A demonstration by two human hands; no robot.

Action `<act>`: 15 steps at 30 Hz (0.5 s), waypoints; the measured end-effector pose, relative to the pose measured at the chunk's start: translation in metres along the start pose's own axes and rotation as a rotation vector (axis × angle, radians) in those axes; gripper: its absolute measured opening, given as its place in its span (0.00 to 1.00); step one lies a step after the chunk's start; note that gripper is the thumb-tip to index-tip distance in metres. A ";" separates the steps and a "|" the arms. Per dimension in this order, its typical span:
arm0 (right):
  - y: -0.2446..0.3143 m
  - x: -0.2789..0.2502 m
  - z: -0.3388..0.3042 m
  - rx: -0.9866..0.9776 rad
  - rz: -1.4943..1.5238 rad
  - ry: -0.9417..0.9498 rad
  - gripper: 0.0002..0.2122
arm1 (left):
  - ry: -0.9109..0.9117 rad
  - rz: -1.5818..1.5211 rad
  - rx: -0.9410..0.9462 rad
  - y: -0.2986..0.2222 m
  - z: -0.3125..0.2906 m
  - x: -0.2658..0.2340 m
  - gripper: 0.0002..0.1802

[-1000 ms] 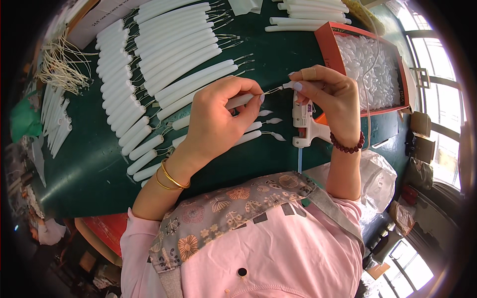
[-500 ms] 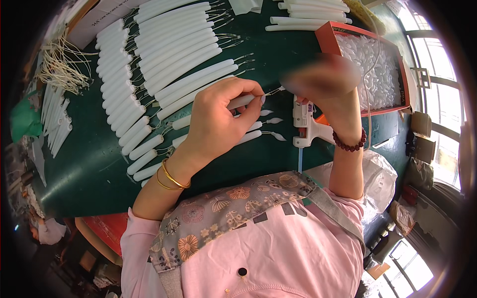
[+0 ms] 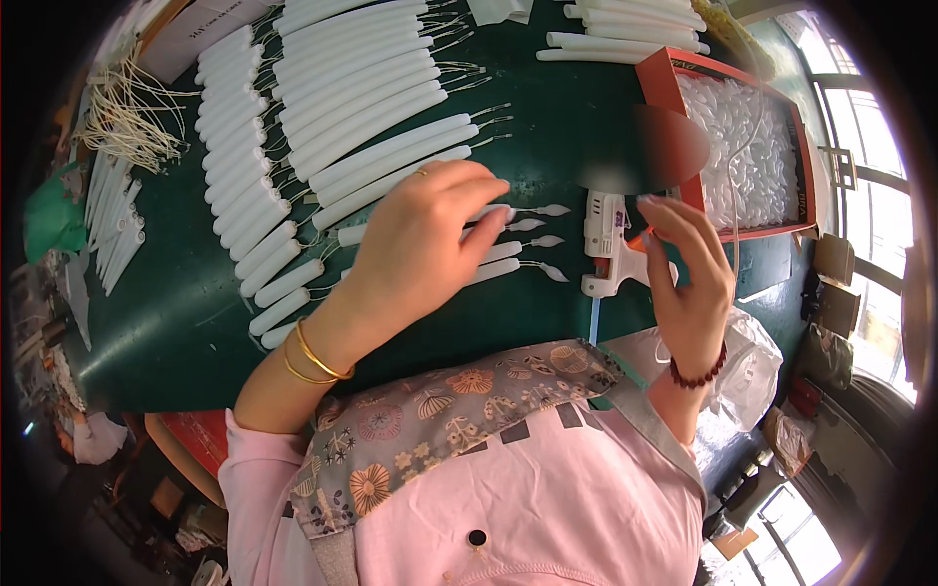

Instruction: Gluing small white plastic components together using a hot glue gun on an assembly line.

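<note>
My left hand (image 3: 420, 234) hovers over a short row of white candle-like tubes, its thumb and fingers apart. Beside its thumb, a thin wire runs out of the nearest tube to a clear flame-shaped tip (image 3: 554, 210). More flame tips (image 3: 551, 240) on wired tubes lie just below it. My right hand (image 3: 696, 269) is open and holds nothing, next to a white hot glue gun (image 3: 604, 239) lying on the table. A blue glue stick (image 3: 594, 317) pokes from the gun's near end. My left palm and wrist hide part of the tubes.
Long white tubes (image 3: 362, 73) with bare wire ends lie in rows at the far left, with shorter tubes (image 3: 239, 146) beside them. At the right, a red box (image 3: 664, 83) holds many clear flame tips. Cream wires (image 3: 132, 127) lie at the left edge. A blurred patch covers the area beyond the gun.
My right hand has come back toward me, now open beside the glue gun. My left hand has opened its pinch; the tube it held now lies with the other flame-tipped ones.
</note>
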State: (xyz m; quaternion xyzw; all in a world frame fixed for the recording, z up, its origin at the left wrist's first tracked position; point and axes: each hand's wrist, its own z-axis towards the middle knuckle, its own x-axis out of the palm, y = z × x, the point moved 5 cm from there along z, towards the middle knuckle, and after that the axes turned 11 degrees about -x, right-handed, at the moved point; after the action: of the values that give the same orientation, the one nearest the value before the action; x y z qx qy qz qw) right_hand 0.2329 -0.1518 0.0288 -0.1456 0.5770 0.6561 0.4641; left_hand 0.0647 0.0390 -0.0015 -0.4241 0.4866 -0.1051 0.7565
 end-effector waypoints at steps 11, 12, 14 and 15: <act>-0.025 0.023 -0.024 0.031 -0.424 0.225 0.29 | -0.019 0.402 0.023 0.027 0.033 0.005 0.08; -0.026 0.023 -0.022 0.030 -0.325 0.197 0.29 | -0.005 0.365 -0.002 0.028 0.032 0.004 0.08; -0.028 0.027 -0.017 0.023 -0.200 0.135 0.27 | 0.007 0.324 -0.025 0.029 0.030 0.001 0.09; -0.033 0.031 -0.016 0.024 -0.205 0.132 0.27 | 0.017 0.312 -0.031 0.029 0.029 -0.001 0.08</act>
State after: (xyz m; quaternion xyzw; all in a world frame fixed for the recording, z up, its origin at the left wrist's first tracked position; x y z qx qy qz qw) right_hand 0.2364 -0.1555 -0.0185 -0.2412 0.5964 0.5871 0.4914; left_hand 0.0809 0.0731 -0.0176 -0.3541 0.5546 0.0176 0.7528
